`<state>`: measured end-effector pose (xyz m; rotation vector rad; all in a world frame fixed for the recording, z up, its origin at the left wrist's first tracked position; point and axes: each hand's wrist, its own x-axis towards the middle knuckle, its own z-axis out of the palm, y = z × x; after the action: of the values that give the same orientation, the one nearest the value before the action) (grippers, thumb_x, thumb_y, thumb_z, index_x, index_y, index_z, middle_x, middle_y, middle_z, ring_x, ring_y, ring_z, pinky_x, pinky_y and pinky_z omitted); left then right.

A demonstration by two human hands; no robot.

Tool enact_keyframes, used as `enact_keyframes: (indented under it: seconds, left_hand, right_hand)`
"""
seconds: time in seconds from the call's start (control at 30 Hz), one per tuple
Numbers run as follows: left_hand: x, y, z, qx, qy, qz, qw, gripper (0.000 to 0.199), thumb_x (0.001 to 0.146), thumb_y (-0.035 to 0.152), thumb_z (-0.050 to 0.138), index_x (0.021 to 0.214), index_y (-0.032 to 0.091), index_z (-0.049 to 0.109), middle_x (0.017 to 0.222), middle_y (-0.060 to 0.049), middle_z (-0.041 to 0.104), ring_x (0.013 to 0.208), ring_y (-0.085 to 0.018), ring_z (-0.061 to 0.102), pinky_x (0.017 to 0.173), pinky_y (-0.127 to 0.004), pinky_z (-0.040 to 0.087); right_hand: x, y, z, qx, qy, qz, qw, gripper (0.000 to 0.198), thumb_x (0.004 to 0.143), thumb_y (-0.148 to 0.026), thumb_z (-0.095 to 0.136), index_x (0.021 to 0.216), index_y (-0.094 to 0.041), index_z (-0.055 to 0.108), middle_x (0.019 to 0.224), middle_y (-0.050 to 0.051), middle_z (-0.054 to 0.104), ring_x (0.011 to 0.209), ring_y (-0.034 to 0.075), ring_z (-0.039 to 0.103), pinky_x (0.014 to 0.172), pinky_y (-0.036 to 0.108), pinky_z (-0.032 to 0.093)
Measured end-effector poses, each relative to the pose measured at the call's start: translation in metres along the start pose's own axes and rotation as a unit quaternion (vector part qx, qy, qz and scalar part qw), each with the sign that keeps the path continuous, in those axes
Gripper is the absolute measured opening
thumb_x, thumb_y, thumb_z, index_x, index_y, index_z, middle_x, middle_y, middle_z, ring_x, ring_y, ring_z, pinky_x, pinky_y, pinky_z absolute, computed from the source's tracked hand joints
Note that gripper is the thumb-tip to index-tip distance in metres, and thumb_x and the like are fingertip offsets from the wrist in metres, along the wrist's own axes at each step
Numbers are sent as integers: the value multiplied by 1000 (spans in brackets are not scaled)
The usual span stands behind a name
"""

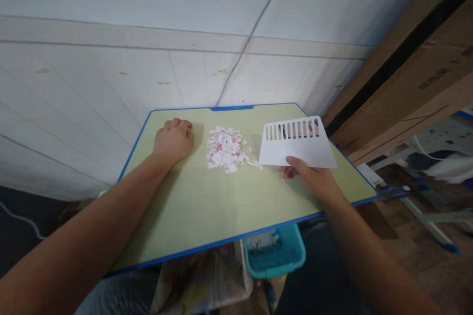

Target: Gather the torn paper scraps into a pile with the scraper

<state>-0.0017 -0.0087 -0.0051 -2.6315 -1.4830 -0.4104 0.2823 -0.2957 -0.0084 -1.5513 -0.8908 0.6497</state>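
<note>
On the light green tabletop [199, 206] lies a heap of torn paper scraps [226, 149], mostly white with some pink. My right hand [303, 172] grips a flat white plate with a row of slots [291, 150] by its near edge, thumb on top and fingers underneath. The plate is held at the right side of the table, its left corner close to a few stray scraps. Left of the heap, my left hand [173, 140] rests on the tabletop with its fingers curled in. It is apart from the scraps, and nothing shows in it.
A teal plastic bin [297, 256] with pale scraps inside stands below the table's front edge. The table's far edge meets a white wall [111, 74], down which a grey cable [254, 27] runs. Large cardboard boxes [406, 78] stand at the right.
</note>
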Motion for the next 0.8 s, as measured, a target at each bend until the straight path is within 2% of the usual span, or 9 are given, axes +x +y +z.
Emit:
enact_keyframes:
  seconds: [0.13, 0.2, 0.27, 0.33, 0.43, 0.67, 0.8]
  left_hand:
    - [-2, -6, 7, 11, 5, 20, 1000, 48, 110, 28, 45, 140, 18, 82, 146, -19, 76, 140, -41, 68, 115, -53, 60]
    - [-2, -6, 6, 8, 2, 24, 1000, 48, 110, 28, 45, 139, 20, 82, 146, -18, 76, 141, -41, 68, 117, -53, 59]
    - [-1, -5, 4, 2, -2, 24, 1000, 48, 110, 28, 45, 139, 20, 82, 146, -18, 76, 141, -41, 68, 119, -54, 58]
    - [-1, -3, 1, 0, -6, 24, 1000, 48, 110, 29, 44, 138, 19, 82, 147, -19, 75, 141, -42, 68, 120, -56, 58]
    - [-2, -1, -4, 3, -18, 31, 999, 50, 111, 30, 42, 141, 17, 81, 148, -20, 74, 141, -43, 68, 122, -57, 57]
    - [-4, 1, -10, 2, -37, 38, 999, 52, 112, 32, 39, 143, 16, 79, 151, -22, 73, 143, -46, 67, 123, -64, 57]
    - [-4, -2, -8, 5, -39, 36, 999, 49, 113, 34, 39, 142, 25, 78, 152, -17, 73, 145, -42, 67, 125, -58, 57]
  right_hand:
    - [-14, -3, -6, -65, 15, -36, 997, 37, 97, -51, 82, 70, -27, 80, 71, 9, 81, 64, 27, 74, 68, 42, 66]
    - [-21, -3, -8, -115, 2, -59, 992, 39, 102, -48, 79, 69, -27, 80, 78, 9, 84, 76, 28, 80, 81, 43, 69]
    - [-26, -1, -9, -156, 27, -77, 984, 42, 106, -47, 77, 69, -28, 80, 84, 7, 87, 83, 28, 81, 93, 43, 68]
    - [-30, 1, -10, -178, 36, -85, 980, 44, 108, -46, 75, 68, -28, 79, 87, 5, 88, 87, 27, 82, 98, 42, 66]
    - [-35, 3, -11, -200, 27, -88, 976, 44, 108, -43, 74, 67, -29, 77, 90, 3, 88, 91, 27, 82, 97, 41, 64]
    - [-43, 4, -14, -217, 72, -54, 972, 38, 105, -48, 79, 71, -30, 75, 87, 2, 86, 88, 29, 80, 93, 43, 61]
    - [-44, 5, -16, -207, 69, -57, 974, 37, 105, -47, 79, 72, -30, 75, 85, 2, 85, 87, 28, 80, 93, 42, 62]
